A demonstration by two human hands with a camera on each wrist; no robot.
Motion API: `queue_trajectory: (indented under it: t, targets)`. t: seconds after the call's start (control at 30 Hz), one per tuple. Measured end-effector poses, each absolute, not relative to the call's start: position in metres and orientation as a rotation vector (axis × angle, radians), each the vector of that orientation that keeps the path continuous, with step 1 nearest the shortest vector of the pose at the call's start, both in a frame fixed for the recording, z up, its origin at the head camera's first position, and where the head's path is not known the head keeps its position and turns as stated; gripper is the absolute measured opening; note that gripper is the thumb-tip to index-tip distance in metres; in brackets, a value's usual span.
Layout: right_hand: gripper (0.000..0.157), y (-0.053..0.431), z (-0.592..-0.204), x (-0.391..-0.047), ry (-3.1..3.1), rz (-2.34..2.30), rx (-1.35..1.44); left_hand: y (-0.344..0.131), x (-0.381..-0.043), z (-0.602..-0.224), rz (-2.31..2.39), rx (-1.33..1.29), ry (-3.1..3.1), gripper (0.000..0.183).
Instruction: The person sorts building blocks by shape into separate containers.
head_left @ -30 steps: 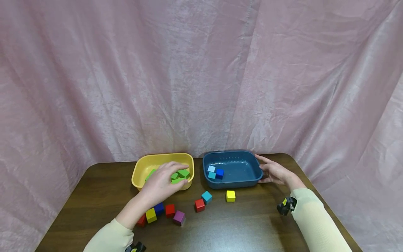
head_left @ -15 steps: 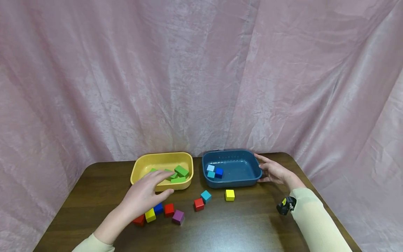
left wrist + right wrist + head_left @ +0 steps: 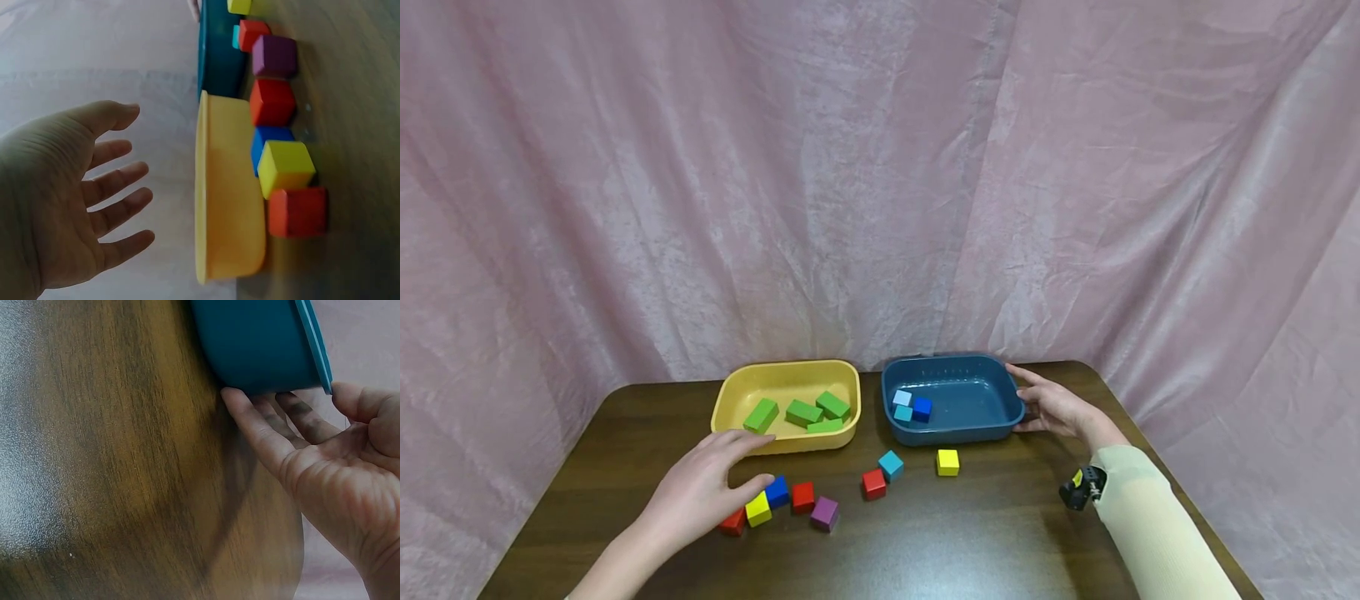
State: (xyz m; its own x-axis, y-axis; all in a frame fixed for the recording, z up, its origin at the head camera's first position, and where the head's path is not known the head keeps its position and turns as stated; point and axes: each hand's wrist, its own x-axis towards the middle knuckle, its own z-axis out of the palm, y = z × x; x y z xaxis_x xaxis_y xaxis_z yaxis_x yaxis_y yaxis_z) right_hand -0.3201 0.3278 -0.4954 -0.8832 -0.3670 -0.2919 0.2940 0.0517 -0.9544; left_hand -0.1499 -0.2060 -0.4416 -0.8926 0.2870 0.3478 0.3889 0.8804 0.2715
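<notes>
Three cubes (image 3: pixel 903 413) sit in the left end of the blue tray (image 3: pixel 958 434), by the far edge of the desk (image 3: pixel 985 533), near its right corner; the right hand (image 3: pixel 1058 408) rests extended fingertips against the tray's right end. Left along that edge stands the yellow tray (image 3: pixel 790 377), holding green blocks (image 3: pixel 804 413). Loosely spread and holding nothing, the left hand (image 3: pixel 696 485) hovers before it, near the yellow cube (image 3: pixel 758 510).

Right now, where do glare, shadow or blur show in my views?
Head view: pale glare on the table; right wrist view: glare at far left, dark shadow beside the right hand; left wrist view: dim, slightly soft, but the blocks are distinct.
</notes>
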Motion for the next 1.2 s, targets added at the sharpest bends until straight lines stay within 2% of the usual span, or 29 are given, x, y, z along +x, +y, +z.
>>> queue_trajectory:
  t: [0.17,0.83,1.2]
  targets:
    - [0.057,0.327,-0.496,-0.321,1.863,-1.885,-0.073,-0.221,-0.145,-0.453,-0.479,-0.483,-2.821,0.059]
    - [0.058,0.33,-0.496,-0.319,1.863,-1.88,-0.104,-0.266,-0.148,-0.503,-0.472,-0.588,-2.959,0.052]
    - [0.058,0.325,-0.496,-0.321,1.869,-1.892,-0.081,-0.273,-0.151,-0.514,-0.448,-0.579,-2.959,0.046]
